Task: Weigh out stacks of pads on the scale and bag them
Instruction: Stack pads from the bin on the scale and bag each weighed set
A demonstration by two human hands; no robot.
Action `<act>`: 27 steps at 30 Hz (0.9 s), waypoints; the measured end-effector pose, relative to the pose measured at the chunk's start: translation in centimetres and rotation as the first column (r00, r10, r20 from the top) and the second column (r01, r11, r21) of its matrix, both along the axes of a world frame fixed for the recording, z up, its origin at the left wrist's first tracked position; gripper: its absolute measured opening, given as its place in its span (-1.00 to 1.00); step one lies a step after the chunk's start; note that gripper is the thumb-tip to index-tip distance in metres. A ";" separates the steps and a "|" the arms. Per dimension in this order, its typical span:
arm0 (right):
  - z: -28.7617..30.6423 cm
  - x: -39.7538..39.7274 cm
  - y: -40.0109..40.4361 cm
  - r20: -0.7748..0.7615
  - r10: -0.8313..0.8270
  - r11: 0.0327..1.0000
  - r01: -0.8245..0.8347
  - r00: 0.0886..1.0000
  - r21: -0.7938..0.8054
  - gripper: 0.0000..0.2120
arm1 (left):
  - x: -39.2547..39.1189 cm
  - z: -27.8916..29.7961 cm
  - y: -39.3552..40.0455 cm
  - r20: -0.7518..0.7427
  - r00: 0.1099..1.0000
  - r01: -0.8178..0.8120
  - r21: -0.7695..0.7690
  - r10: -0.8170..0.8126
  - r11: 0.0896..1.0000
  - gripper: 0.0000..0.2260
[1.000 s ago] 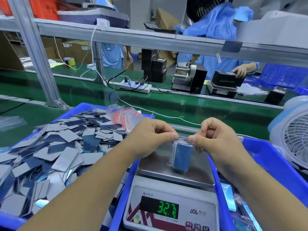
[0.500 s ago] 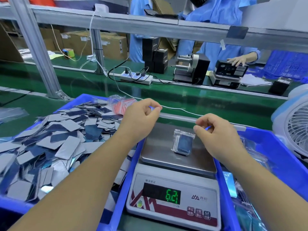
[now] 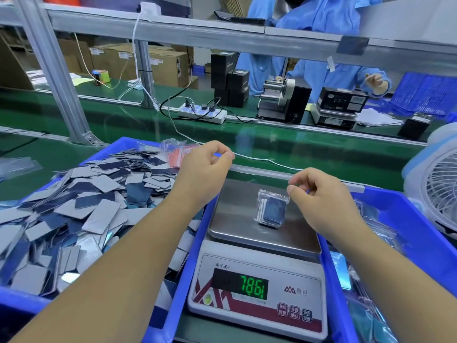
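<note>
A small clear zip bag [image 3: 272, 210] with a stack of blue and grey pads inside lies on the steel pan of the scale [image 3: 237, 219]. The scale's green display [image 3: 247, 284] is lit. My left hand [image 3: 205, 167] hovers above the pan's far left corner, fingers loosely curled and holding nothing. My right hand [image 3: 319, 194] hovers just right of the bag, also loosely curled and holding nothing. Neither hand touches the bag. Loose pads [image 3: 74, 194] fill the blue bin [image 3: 123, 142] on the left.
Empty red-striped zip bags [image 3: 175, 152] lie at the left bin's far corner. A second blue bin [image 3: 395, 206] on the right holds filled bags [image 3: 366, 293]. A white fan [image 3: 435, 184] stands at the far right. A green conveyor [image 3: 296, 149] runs behind, with a person in blue beyond it.
Both hands pinched the bag's top over the pan a second ago. They have let go and moved apart, and the bag now lies flat on the pan. The scale reading rose.
</note>
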State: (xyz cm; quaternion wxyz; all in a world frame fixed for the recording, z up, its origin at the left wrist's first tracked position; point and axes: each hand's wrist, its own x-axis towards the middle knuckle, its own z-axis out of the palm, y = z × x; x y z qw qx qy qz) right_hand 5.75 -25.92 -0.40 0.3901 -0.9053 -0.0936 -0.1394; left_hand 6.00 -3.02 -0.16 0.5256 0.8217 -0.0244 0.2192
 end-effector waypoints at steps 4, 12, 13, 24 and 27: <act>0.0 -0.1 0.1 -0.021 0.011 1.000 -0.011 1.000 -0.010 -0.89 | 0.0 -0.1 0.0 -0.004 1.000 0.009 -0.007 -0.009 1.000 -0.85; -0.2 -0.2 0.3 -0.037 0.046 0.996 -0.049 0.998 -0.068 -0.91 | 0.2 -0.3 -0.2 -0.027 0.998 0.051 0.002 -0.051 0.999 -0.86; -0.2 -0.4 0.4 -0.029 0.051 0.994 -0.053 0.998 -0.091 -0.91 | 0.2 -0.3 -0.2 -0.027 0.998 0.057 0.000 -0.057 0.998 -0.86; 0.1 -2.3 3.7 0.084 0.063 0.683 0.018 0.994 -0.730 -0.47 | 0.0 0.0 -1.0 -0.021 0.998 0.069 0.093 -0.067 0.993 -0.83; 0.6 -1.9 2.7 0.038 0.065 0.711 -0.020 0.997 -0.703 -0.73 | -0.1 0.6 -1.3 0.007 0.996 0.087 0.154 -0.089 0.984 -0.80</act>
